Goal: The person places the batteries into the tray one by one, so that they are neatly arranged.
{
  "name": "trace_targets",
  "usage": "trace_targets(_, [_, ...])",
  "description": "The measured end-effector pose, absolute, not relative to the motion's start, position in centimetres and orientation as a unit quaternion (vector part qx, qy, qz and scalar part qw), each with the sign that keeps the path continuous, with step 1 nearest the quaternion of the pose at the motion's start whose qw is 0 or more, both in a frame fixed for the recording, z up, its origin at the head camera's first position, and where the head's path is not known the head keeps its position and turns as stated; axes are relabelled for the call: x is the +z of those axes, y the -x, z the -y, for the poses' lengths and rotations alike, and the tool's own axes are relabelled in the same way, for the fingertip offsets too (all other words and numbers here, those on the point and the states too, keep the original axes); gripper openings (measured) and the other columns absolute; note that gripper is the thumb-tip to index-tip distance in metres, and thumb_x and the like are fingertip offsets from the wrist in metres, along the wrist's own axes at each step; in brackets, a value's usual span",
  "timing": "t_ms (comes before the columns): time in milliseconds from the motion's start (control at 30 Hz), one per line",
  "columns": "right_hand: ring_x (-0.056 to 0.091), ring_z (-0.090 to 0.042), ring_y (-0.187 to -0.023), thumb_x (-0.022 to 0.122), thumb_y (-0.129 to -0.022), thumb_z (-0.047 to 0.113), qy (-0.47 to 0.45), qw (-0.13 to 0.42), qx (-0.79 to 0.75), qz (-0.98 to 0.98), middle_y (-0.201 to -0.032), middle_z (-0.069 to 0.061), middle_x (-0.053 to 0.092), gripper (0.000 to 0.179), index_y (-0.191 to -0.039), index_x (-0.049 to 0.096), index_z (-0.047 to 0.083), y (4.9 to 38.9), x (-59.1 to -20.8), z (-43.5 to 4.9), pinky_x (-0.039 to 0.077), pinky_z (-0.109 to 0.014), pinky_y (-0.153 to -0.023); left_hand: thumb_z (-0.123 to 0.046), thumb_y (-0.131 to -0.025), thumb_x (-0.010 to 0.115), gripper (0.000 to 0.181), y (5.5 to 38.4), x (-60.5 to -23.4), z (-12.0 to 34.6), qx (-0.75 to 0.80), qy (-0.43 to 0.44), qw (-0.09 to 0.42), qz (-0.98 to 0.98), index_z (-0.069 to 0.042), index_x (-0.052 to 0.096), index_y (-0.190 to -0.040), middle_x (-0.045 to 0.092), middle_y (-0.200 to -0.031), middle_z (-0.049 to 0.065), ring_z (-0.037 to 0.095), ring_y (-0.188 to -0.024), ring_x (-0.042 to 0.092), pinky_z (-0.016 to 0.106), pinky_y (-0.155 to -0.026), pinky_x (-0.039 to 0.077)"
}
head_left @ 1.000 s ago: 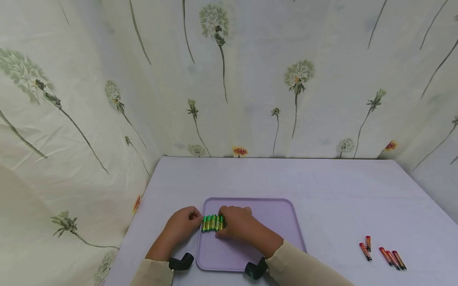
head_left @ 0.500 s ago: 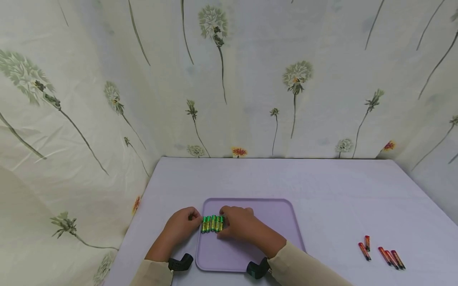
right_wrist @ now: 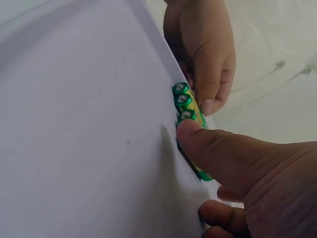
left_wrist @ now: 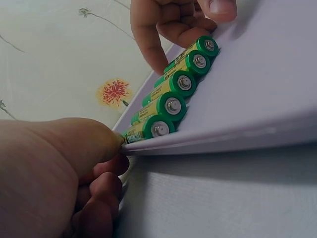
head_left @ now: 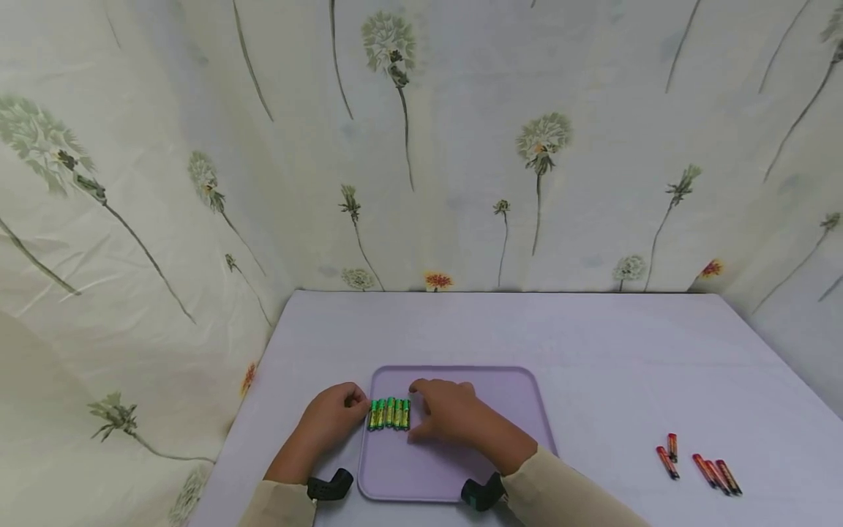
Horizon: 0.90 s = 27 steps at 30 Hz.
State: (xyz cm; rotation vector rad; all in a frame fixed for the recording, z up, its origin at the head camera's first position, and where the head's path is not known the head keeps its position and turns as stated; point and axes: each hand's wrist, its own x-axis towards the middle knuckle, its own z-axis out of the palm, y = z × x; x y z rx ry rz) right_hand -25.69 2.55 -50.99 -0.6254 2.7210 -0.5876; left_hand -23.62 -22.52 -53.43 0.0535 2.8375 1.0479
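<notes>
Several green-and-yellow batteries [head_left: 389, 414] lie side by side in a row along the left part of a shallow lilac tray [head_left: 474, 454]. At the tray's left rim, my left hand [head_left: 332, 416] pinches the edge. Its thumb tip is beside the nearest battery [left_wrist: 160, 129] in the left wrist view, and its other fingers curl outside the rim. My right hand [head_left: 451, 413] hovers just right of the row, with thumb and forefinger spread apart and nothing held. From the right wrist camera, the right thumb [right_wrist: 218, 148] hides part of the row.
Toward the table's right side lie several red-and-black batteries in two small groups, one pair [head_left: 668, 457] and another group [head_left: 716, 474]. A pale cloth covers the table [head_left: 593, 337]. Behind it hangs a curtain [head_left: 461, 146] with a dandelion print.
My right hand has drawn back slightly to the right from the battery row, leaving a gap and baring the row's right end. The left hand has stayed at the tray's rim.
</notes>
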Motion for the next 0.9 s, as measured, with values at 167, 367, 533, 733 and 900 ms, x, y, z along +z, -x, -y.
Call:
trace_targets(167, [0.061,-0.012,-0.093,0.093,-0.074,0.048,0.204,0.136,-0.227,-0.943,-0.098,0.007,0.067,0.084,-0.145,0.057,0.02,25.7,-50.8,-4.0,0.045,-0.051,-0.094,-0.033,-0.099,0.07,0.012,23.6,-53.5,22.6,0.346,-0.017,0.06,-0.936,-0.023,0.067,-0.092,0.06,-0.085,-0.006,0.014,-0.081,0.053,0.036,-0.072,0.042])
trace_targets(367, [0.058,-0.015,-0.085,0.091,-0.079,0.042,0.17,0.12,-0.255,-0.944,-0.099,0.002,0.063,0.077,-0.144,0.058,0.017,26.0,-50.0,-6.5,0.049,-0.038,-0.078,-0.033,-0.099,0.07,0.012,23.5,-53.5,22.6,0.347,-0.015,0.061,-0.936,-0.023,0.067,-0.092,0.059,-0.085,-0.005,0.014,-0.081,0.053,0.035,-0.072,0.041])
trace_targets(533, [0.056,-0.014,-0.08,0.088,-0.083,0.043,0.132,0.089,-0.267,-0.95,-0.095,0.003,0.062,0.065,-0.137,0.063,0.018,26.0,-49.3,-8.8,0.048,-0.035,-0.073,-0.033,-0.099,0.069,0.011,23.4,-53.1,22.4,0.343,-0.014,0.066,-0.937,-0.023,0.068,-0.093,0.06,-0.086,-0.005,0.014,-0.083,0.053,0.036,-0.073,0.042])
trace_targets(733, [0.055,-0.016,-0.083,0.084,-0.087,0.041,0.106,0.046,-0.27,-0.956,-0.096,0.003,0.063,0.055,-0.133,0.066,0.017,25.9,-48.7,-12.0,0.047,-0.035,-0.072,-0.032,-0.099,0.069,0.011,23.3,-52.8,22.3,0.339,-0.007,0.064,-0.939,-0.023,0.068,-0.093,0.061,-0.087,-0.005,0.015,-0.084,0.054,0.036,-0.075,0.043])
trace_targets(900, [0.057,-0.019,-0.087,0.082,-0.09,0.041,0.085,0.039,-0.273,-0.957,-0.103,0.0,0.065,0.057,-0.137,0.063,0.014,25.6,-48.0,-14.9,0.048,-0.036,-0.072,-0.033,-0.099,0.069,0.012,23.2,-52.9,22.2,0.341,-0.004,0.065,-0.938,-0.023,0.068,-0.093,0.06,-0.086,-0.005,0.015,-0.084,0.054,0.036,-0.074,0.042])
